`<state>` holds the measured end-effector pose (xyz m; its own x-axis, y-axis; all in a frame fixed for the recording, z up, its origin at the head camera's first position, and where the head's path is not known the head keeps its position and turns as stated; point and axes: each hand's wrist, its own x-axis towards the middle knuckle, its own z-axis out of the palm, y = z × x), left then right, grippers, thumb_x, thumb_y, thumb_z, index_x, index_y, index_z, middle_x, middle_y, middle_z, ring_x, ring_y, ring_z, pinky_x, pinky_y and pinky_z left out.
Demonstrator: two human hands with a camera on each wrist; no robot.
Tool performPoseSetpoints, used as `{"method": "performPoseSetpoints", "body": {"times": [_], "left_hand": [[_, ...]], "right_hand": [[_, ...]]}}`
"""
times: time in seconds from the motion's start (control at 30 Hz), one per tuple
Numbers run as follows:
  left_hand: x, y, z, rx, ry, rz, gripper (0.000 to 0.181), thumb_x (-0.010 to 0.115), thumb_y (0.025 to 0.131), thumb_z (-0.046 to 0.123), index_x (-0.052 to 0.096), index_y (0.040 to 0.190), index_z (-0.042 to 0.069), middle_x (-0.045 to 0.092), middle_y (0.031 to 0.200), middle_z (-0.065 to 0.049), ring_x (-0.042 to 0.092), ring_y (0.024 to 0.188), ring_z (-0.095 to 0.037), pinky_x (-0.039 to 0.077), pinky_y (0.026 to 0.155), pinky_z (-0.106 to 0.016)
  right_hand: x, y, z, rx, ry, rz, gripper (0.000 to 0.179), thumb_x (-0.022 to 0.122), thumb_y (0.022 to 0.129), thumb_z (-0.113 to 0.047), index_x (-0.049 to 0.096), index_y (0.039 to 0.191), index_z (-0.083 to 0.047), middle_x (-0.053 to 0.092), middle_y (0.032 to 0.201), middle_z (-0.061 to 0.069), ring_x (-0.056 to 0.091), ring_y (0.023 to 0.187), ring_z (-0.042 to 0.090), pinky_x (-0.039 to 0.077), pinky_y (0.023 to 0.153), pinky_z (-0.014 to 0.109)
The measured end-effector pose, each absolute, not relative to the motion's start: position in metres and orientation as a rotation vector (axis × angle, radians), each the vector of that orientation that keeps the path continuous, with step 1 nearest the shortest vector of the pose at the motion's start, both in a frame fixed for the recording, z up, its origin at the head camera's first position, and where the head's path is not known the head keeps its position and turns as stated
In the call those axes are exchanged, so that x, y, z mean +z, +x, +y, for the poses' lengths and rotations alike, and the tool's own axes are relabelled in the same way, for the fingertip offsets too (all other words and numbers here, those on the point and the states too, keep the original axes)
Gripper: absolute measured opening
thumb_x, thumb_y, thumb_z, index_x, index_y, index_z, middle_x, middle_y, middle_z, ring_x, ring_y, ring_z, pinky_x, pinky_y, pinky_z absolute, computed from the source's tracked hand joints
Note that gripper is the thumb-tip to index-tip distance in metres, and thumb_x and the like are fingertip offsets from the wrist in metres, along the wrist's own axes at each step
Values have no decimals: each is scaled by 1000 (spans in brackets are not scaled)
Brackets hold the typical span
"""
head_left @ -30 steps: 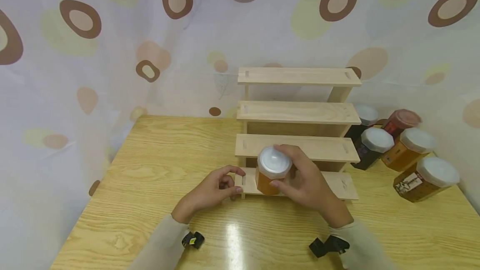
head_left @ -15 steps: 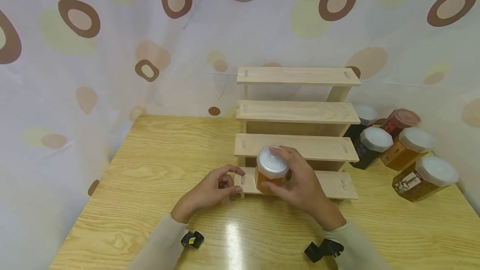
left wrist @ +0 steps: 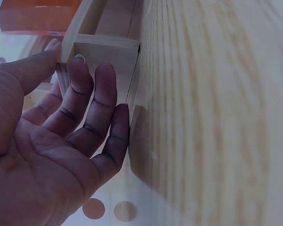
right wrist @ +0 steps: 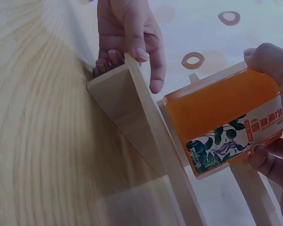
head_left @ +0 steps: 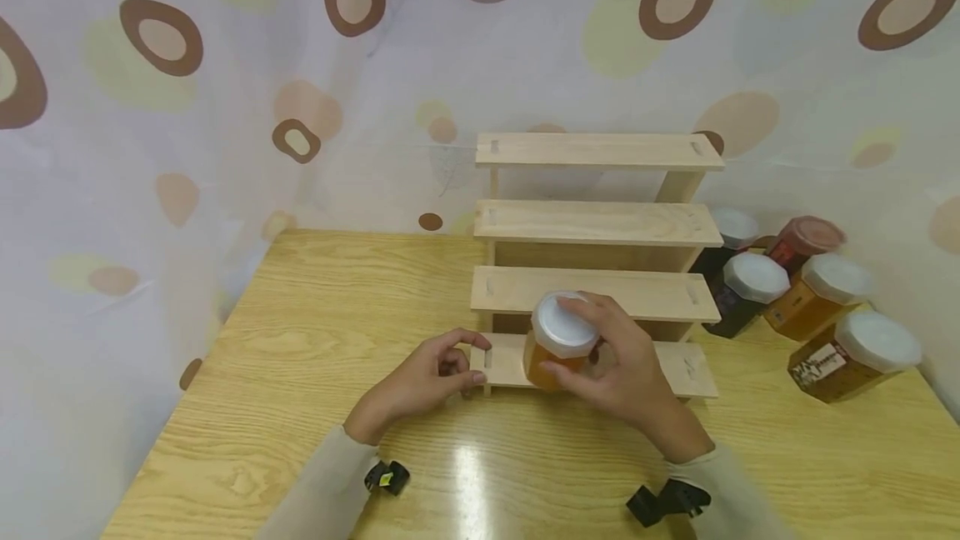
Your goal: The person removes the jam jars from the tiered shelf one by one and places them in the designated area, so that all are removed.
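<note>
My right hand grips a jar of orange contents with a white lid, thumb low at the front and fingers up by the lid. The jar is at the lowest board of a pale wooden stepped rack; whether its base touches the board cannot be told. A printed label with fruit and leaves shows on the jar in the right wrist view. My left hand pinches the left end of that lowest board between thumb and forefinger, its other fingers loosely bent below, plain in the left wrist view.
Right of the rack stand several lidded jars: a dark jar, an amber jar, a red-lidded jar, and a brown jar nearest me. A patterned curtain hangs behind the wooden table.
The jar and my right hand shifted slightly left half a second ago, and now sit further right along the lowest board. My left hand keeps its hold on the board's end.
</note>
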<state>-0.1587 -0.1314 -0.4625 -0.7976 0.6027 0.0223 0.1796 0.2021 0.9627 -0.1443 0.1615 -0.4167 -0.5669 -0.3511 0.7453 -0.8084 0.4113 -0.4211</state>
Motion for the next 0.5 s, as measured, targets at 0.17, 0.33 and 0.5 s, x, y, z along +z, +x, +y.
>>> {"method": "performPoseSetpoints", "body": {"times": [0.17, 0.33, 0.5], "left_hand": [[-462, -158, -132, 1626, 732, 2127, 39, 70, 100, 9, 58, 136, 10, 66, 80, -18, 62, 73, -36, 44, 64, -24], [-463, -158, -132, 1622, 735, 2134, 38, 70, 100, 8, 58, 136, 9, 66, 80, -18, 60, 71, -32, 43, 64, -24], [-463, -158, -132, 1624, 740, 2135, 38, 71, 100, 9, 58, 136, 10, 66, 79, -17, 57, 68, -23, 42, 64, -24]], "right_hand": [[-413, -146, 176, 1048, 932, -2081, 71, 75, 90, -54, 63, 133, 1, 65, 125, 18, 59, 99, 17, 49, 68, 15], [-411, -145, 190, 1031, 889, -2071, 73, 76, 89, -55, 64, 131, 4, 66, 122, 20, 58, 99, 12, 49, 66, 12], [-407, -142, 199, 1020, 857, -2071, 74, 75, 89, -55, 64, 129, 6, 66, 121, 23, 58, 101, 9, 47, 68, 10]]}}
